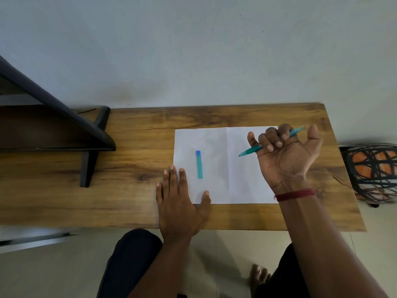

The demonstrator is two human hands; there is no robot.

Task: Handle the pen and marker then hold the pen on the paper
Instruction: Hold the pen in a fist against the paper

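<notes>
**On the wooden desk: pen gripped above the sheet, marker lying flat**

On the wooden table [150, 130], a white sheet of paper [214, 143] lies flat, with a fold line running down its middle. The right hand [285, 155] is turned palm-up over the right half of the sheet, and its fingers [270, 138] are curled closed around a teal pen [251, 150]. The pen runs slantwise through the fist: its tip points down and to the left over the paper, while its back end sticks out past the fingers toward the far right corner of the sheet. The thumb stands apart from the pen, pointing away from the person. Whether the tip touches the paper cannot be told. A red thread band [294, 194] circles the right wrist.

The left hand [182, 203] lies flat, palm down and fingers spread, holding nothing. It covers the near left corner of the paper, its fingertips partly on the sheet and partly on the wood.

A short teal marker [199, 164] with a blue cap end lies on the left half of the sheet, lengthwise away from the person, just beside the left hand's fingers but not touching them.

A dark angled stand [90, 134] rests on the left part of the table. A woven basket [373, 168] sits on the floor past the table's right edge. The person's dark-clad knees and bare toes show below the near edge.
</notes>
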